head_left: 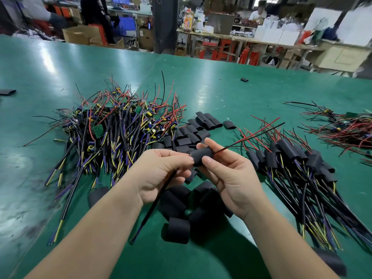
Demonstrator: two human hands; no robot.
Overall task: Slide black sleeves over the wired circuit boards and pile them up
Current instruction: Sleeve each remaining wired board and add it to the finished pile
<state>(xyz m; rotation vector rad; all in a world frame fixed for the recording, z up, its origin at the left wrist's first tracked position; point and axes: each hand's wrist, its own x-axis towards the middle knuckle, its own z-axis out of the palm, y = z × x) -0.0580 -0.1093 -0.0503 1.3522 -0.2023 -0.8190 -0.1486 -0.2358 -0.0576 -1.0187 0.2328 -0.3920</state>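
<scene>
Two hands at work above the green tabletop (221, 87), both raised at centre. The left hand (161, 174) curls its fingers around the thick black cable (159, 198) at the sleeve's left end. The right hand (231, 178) pinches the black sleeve (202, 156) between thumb and fingers.

The sleeve's long axis runs left to right, with the right end tipped slightly toward the far side. Thin red and black leads (251, 137) leave that end and point far-right, while the cable drops from the left end toward the near edge. The board inside is hidden (only a speck of metal shows at the left mouth).

- **Left:** the heap of bare wired boards (112, 127).
- **Beneath and beyond the hands:** loose empty sleeves (193, 133), scattered.
- **Right:** the pile of sleeved boards (291, 158), with cables trailing near-right.
- **Far right:** another tangle of wires (346, 129), blurred.
- **Far side:** one stray sleeve (244, 79), lying well apart.
</scene>
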